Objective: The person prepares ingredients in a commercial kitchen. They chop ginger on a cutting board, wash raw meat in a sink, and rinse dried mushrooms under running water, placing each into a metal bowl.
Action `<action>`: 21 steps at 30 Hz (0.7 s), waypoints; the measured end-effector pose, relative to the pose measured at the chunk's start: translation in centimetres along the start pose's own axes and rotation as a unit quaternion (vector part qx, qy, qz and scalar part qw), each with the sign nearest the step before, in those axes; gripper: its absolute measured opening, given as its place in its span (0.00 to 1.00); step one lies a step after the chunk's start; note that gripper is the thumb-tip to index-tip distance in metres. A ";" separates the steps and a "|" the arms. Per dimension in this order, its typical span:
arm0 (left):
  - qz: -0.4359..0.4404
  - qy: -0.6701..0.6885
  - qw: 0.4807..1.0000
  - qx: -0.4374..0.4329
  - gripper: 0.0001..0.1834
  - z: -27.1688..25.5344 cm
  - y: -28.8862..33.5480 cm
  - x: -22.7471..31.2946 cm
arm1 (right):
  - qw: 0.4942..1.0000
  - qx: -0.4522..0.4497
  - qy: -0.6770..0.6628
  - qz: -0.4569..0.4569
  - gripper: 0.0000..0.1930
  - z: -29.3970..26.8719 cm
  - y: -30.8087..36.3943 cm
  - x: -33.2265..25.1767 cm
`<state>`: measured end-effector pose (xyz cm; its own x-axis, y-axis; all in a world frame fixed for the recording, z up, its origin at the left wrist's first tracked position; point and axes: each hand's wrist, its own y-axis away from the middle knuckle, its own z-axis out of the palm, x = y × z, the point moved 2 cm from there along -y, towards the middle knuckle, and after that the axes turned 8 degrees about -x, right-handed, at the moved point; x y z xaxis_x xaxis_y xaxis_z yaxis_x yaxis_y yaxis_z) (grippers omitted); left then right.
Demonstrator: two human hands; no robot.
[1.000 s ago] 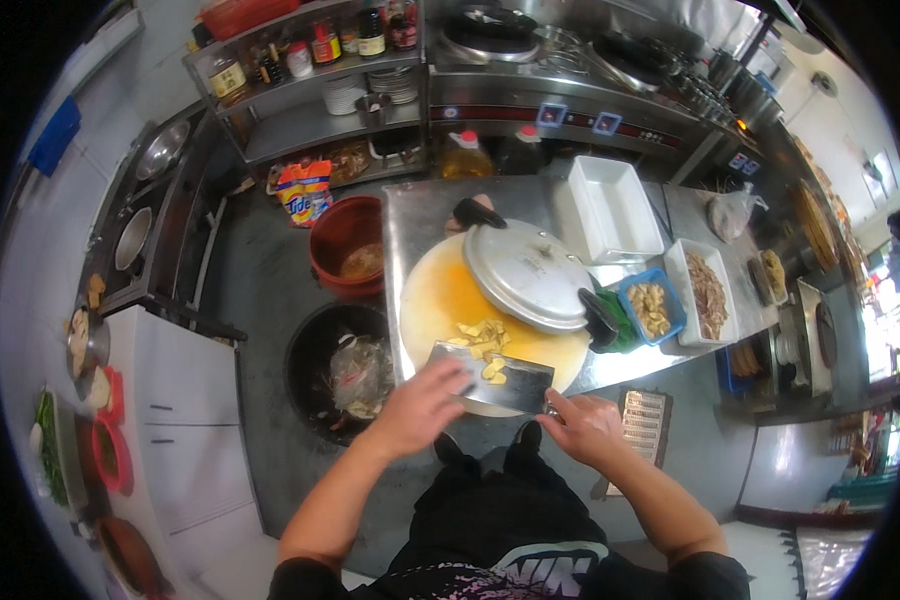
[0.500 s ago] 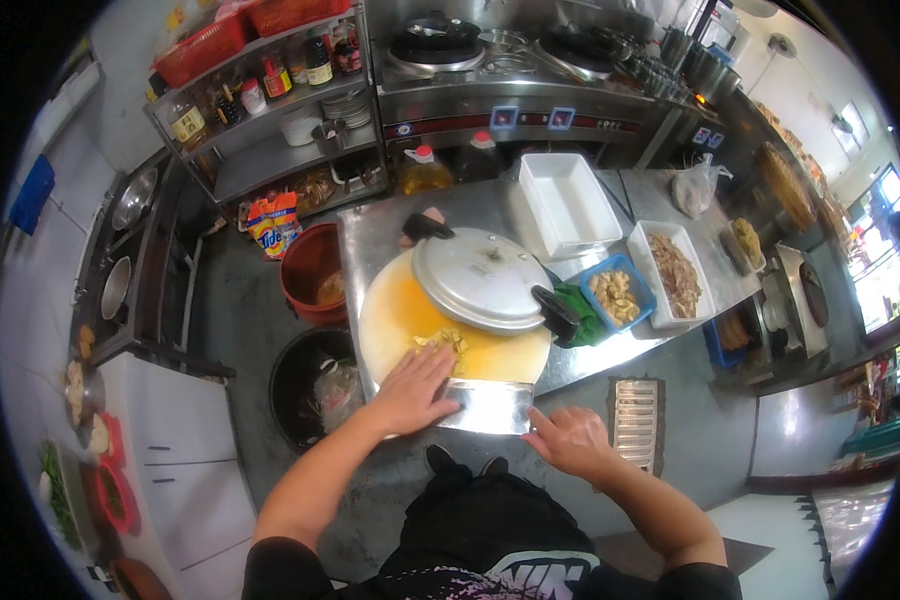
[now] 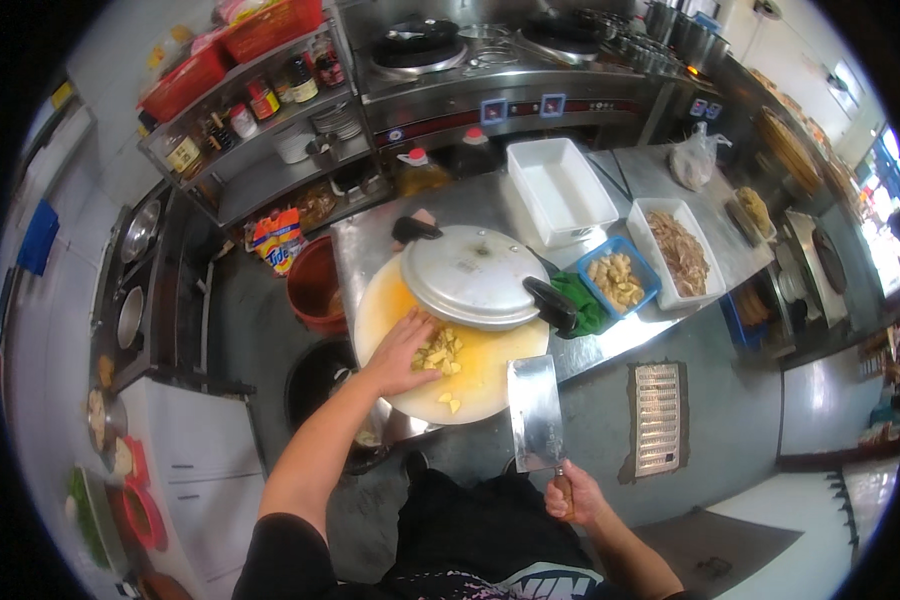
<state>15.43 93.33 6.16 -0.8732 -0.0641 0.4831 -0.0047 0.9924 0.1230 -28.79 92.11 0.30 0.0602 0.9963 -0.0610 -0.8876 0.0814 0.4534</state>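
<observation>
1. Pale yellow chopped vegetable pieces (image 3: pixel 440 352) lie in a small heap on the round, yellow-stained white cutting board (image 3: pixel 490 385); a few stray pieces sit nearer the board's front edge.
2. The board rests on the front left part of the stainless steel worktop (image 3: pixel 370 240) and overhangs its front edge.
3. Left hand (image 3: pixel 402 352): palm down on the board, fingers together and slightly curled, touching the left side of the heap.
4. Right hand (image 3: pixel 570 495): fingers wrapped tight round the wooden handle of a broad steel cleaver (image 3: pixel 536 412). The blade is held off the board's right front edge, flat side up, tip pointing away from the person, over the floor gap in front of the worktop.
5. Large round aluminium pressure-cooker lid with black handles (image 3: pixel 470 275) lies partly on the far half of the board, just beyond the heap.
6. Green cloth (image 3: pixel 580 305) sits right of the lid, touching its right-hand handle.
7. Blue plastic basket of pale chunks (image 3: pixel 620 280) stands just right of the cloth.
8. White rectangular tray of shredded brownish food (image 3: pixel 682 250) stands beside the basket, further right.
9. Empty white rectangular tub (image 3: pixel 560 190) stands behind the basket.
10. Red plastic bucket (image 3: pixel 315 285) and black round bin (image 3: pixel 315 385) stand on the floor left of the worktop.
</observation>
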 end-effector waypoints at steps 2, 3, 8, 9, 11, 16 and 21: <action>0.086 0.030 0.995 -0.029 0.46 0.0 -2.1 -0.7 | 0.999 0.000 -0.009 -0.032 0.15 -0.9 -2.1 2.5; 0.123 0.041 0.990 -0.051 0.45 0.2 -3.0 -1.0 | 0.999 -0.003 -0.018 -0.049 0.16 -0.9 -3.3 3.7; 0.222 0.047 0.974 -0.024 0.45 1.5 -2.3 -1.3 | 0.991 0.049 0.007 -0.127 0.32 2.6 -9.9 9.0; 0.225 0.046 0.973 -0.019 0.45 1.6 -1.7 -1.1 | 0.990 0.051 0.005 -0.132 0.34 3.7 -11.5 9.7; 0.198 0.051 0.979 -0.008 0.48 1.7 -0.7 -0.6 | 0.982 0.072 -0.007 -0.177 0.28 5.9 -14.4 11.3; 0.148 -0.002 0.987 0.060 0.48 1.8 -0.2 1.4 | 0.960 0.105 -0.060 -0.253 0.10 10.6 -20.5 14.0; 0.100 0.024 0.994 0.048 0.42 2.7 -0.2 1.5 | 0.943 0.132 -0.052 -0.302 0.12 13.2 -22.5 15.0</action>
<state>12.78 93.33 4.56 -0.8372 0.1322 0.5307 0.1171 0.9912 -0.0622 -1.90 105.54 0.93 0.5759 0.7615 -0.2973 -0.5332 0.6256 0.5695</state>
